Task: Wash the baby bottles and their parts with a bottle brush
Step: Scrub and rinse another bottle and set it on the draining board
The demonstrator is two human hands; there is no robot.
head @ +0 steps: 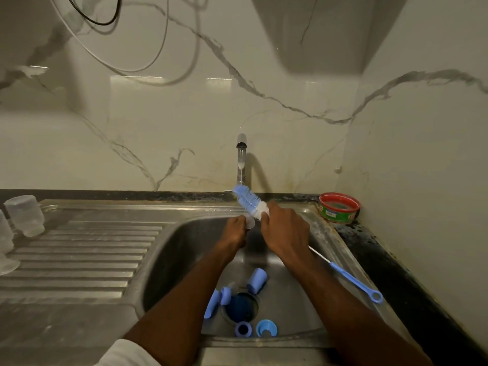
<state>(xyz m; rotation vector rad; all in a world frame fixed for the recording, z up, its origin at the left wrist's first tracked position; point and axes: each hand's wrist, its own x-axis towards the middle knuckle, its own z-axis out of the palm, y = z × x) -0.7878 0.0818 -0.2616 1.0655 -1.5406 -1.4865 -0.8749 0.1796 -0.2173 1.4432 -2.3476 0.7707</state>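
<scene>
Blue and white bristles of the brush (247, 200) stick up past the right hand (284, 231), whose grip is curled round the shaft just below the head; the long blue handle runs back under the wrist toward the sink's right rim. Left hand (235, 229) pinches a small clear part (250, 222), probably a teat, though it is too small to be sure, with the bristles touching or just beside it. Both hands are over the sink (184, 233), below the tap (241, 159); whether water runs cannot be told.

Judged from this, the step in hand is scrubbing that small part. Blue caps and rings (257, 280) lie round the drain in the basin, seemingly unwashed. Clear bottles (25, 215) stand upside down on the drainboard at the left, likely done.

Next calls for turning the part against the bristles, a rinse, setting it on the drainboard, then picking a blue piece from the basin. A wet, slippery part could drop toward the drain.
</scene>
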